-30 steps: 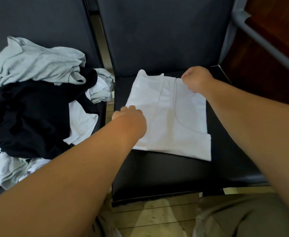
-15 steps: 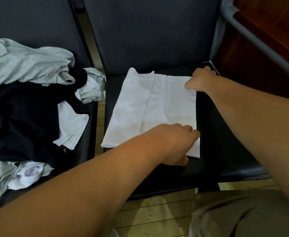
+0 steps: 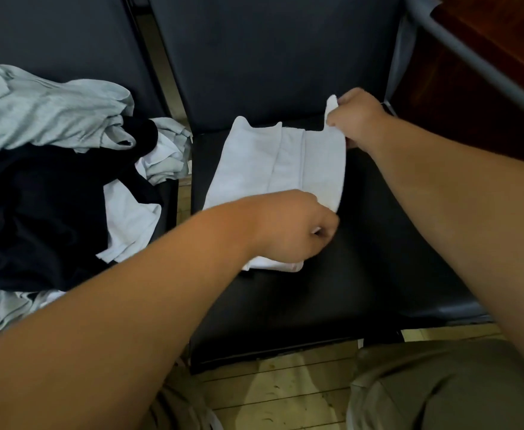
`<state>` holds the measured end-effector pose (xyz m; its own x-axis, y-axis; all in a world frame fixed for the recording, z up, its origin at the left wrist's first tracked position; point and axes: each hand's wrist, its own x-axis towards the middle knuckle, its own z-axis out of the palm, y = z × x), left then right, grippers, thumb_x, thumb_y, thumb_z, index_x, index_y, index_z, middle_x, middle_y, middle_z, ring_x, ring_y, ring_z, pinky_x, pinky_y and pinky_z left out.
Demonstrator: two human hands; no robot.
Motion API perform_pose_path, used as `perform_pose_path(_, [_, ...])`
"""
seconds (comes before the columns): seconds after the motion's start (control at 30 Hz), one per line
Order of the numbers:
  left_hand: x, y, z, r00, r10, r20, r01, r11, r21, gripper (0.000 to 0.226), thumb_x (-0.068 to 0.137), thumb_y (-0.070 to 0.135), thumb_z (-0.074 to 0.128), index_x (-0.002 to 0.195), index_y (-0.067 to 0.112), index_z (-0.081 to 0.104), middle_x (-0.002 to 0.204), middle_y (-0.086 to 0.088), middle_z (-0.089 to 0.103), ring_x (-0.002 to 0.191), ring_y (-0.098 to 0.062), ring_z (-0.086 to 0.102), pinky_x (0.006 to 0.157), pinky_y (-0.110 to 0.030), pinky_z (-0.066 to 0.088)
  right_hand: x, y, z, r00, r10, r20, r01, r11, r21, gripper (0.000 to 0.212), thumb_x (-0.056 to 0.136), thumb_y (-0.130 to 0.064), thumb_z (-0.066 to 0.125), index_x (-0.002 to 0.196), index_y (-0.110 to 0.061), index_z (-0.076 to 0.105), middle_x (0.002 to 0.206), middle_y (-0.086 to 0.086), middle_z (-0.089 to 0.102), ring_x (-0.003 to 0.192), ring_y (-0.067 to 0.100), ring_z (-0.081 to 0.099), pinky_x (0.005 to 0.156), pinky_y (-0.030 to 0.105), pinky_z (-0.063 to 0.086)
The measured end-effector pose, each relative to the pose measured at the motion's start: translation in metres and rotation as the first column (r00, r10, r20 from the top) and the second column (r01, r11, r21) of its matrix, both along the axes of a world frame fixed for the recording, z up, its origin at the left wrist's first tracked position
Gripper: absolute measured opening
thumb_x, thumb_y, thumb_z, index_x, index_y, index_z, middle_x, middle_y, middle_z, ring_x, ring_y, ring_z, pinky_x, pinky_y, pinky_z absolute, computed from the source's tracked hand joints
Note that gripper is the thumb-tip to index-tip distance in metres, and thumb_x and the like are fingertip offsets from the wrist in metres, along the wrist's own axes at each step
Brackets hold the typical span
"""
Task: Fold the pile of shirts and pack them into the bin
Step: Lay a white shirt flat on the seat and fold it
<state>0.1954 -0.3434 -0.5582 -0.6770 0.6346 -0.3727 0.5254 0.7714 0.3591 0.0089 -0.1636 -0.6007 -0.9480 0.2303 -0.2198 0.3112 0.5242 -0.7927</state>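
Observation:
A white shirt (image 3: 254, 162) lies partly folded lengthwise on the black seat (image 3: 378, 243) of the middle chair. My right hand (image 3: 357, 119) pinches its far right corner and holds it lifted off the seat. My left hand (image 3: 295, 231) grips the near right edge of the same shirt, raised slightly, and my forearm covers the shirt's near left part. A pile of unfolded shirts (image 3: 52, 169), grey, black and white, sits on the chair to the left. No bin is in view.
Dark chair backs (image 3: 270, 57) rise behind both seats. A grey metal armrest (image 3: 471, 57) runs diagonally at the upper right, with dark wood behind it. Pale wooden floor (image 3: 270, 395) and my trousered knees (image 3: 440, 389) lie below the seat edge.
My left hand crossed from the shirt's left side to its near right edge and took hold. Both hands have lifted the right edge off the seat, starting to bring it leftward.

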Motion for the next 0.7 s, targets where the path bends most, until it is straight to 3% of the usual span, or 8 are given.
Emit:
perform_pose_path(0.1, [-0.003, -0.031, 0.024, 0.995, 0.062, 0.073, -0.054, 0.992, -0.113, 0.014, 0.098, 0.031, 0.057, 0.103, 0.035, 0.069, 0.099, 0.019, 0.059, 0.096, -0.005, 0.057, 0.078, -0.023, 0.044, 0.001, -0.014, 0.006, 1.0, -0.007, -0.024, 0.0, 0.95, -0.312, 0.042, 0.095, -0.001, 0.066, 0.129, -0.024, 0.059, 0.119, 0.01, 0.059, 0.1, 0.025, 0.069, 0.057, 0.035, 0.062])
perform_pose_path(0.2, [-0.006, -0.064, 0.043, 0.973, 0.19, 0.134, -0.16, 0.965, -0.206, 0.012, 0.095, 0.048, 0.063, 0.103, 0.044, 0.071, 0.082, 0.036, 0.06, 0.082, 0.008, 0.057, 0.07, -0.017, 0.039, 0.0, -0.033, 0.008, 0.999, 0.004, -0.035, -0.019, 0.902, -0.432, 0.061, 0.095, 0.0, 0.065, 0.145, -0.032, 0.052, 0.127, 0.009, 0.055, 0.104, 0.027, 0.069, 0.058, 0.034, 0.063])
perform_pose_path(0.27, [-0.008, -0.083, 0.047, 0.935, 0.309, 0.175, -0.269, 0.938, -0.219, 0.02, 0.094, 0.058, 0.063, 0.097, 0.042, 0.075, 0.078, 0.034, 0.066, 0.081, 0.005, 0.063, 0.074, -0.021, 0.043, -0.001, -0.049, 0.009, 0.999, 0.009, -0.04, -0.026, 0.884, -0.467, 0.07, 0.096, 0.002, 0.063, 0.153, -0.034, 0.045, 0.128, 0.007, 0.054, 0.102, 0.027, 0.069, 0.058, 0.035, 0.064])
perform_pose_path(0.4, [-0.01, -0.108, 0.041, 0.85, 0.453, 0.269, -0.416, 0.89, -0.184, 0.027, 0.099, 0.048, 0.062, 0.089, 0.032, 0.081, 0.093, 0.022, 0.075, 0.084, 0.003, 0.075, 0.084, -0.027, 0.054, 0.001, -0.083, 0.009, 0.998, 0.055, -0.029, -0.062, 0.901, -0.43, 0.064, 0.099, 0.003, 0.057, 0.148, -0.037, 0.052, 0.121, 0.003, 0.053, 0.1, 0.028, 0.068, 0.061, 0.037, 0.066])
perform_pose_path(0.47, [-0.011, -0.117, 0.034, 0.825, 0.481, 0.297, -0.436, 0.876, -0.208, 0.028, 0.101, 0.044, 0.062, 0.089, 0.029, 0.082, 0.099, 0.02, 0.075, 0.085, -0.001, 0.076, 0.091, -0.03, 0.058, 0.0, -0.098, 0.005, 0.996, 0.086, -0.028, -0.09, 0.92, -0.381, 0.05, 0.1, 0.004, 0.053, 0.131, -0.033, 0.067, 0.124, 0.005, 0.054, 0.1, 0.031, 0.069, 0.062, 0.037, 0.066])
perform_pose_path(0.57, [-0.015, -0.127, 0.021, 0.763, 0.518, 0.385, -0.455, 0.855, -0.249, 0.024, 0.1, 0.037, 0.066, 0.094, 0.022, 0.083, 0.099, 0.012, 0.079, 0.088, -0.008, 0.078, 0.093, -0.035, 0.062, -0.003, -0.118, 0.002, 0.994, 0.11, -0.006, -0.107, 0.951, -0.29, 0.035, 0.099, 0.004, 0.057, 0.105, -0.023, 0.079, 0.113, 0.007, 0.063, 0.095, 0.032, 0.071, 0.064, 0.036, 0.066])
perform_pose_path(0.7, [-0.02, -0.134, 0.005, 0.707, 0.554, 0.44, -0.433, 0.831, -0.349, 0.021, 0.101, 0.035, 0.068, 0.103, 0.019, 0.081, 0.105, -0.003, 0.079, 0.092, -0.015, 0.078, 0.09, -0.036, 0.064, -0.012, -0.132, -0.007, 0.978, 0.208, -0.027, -0.21, 0.964, -0.162, 0.024, 0.093, -0.007, 0.065, 0.11, -0.016, 0.08, 0.113, 0.008, 0.076, 0.106, 0.028, 0.074, 0.09, 0.042, 0.064])
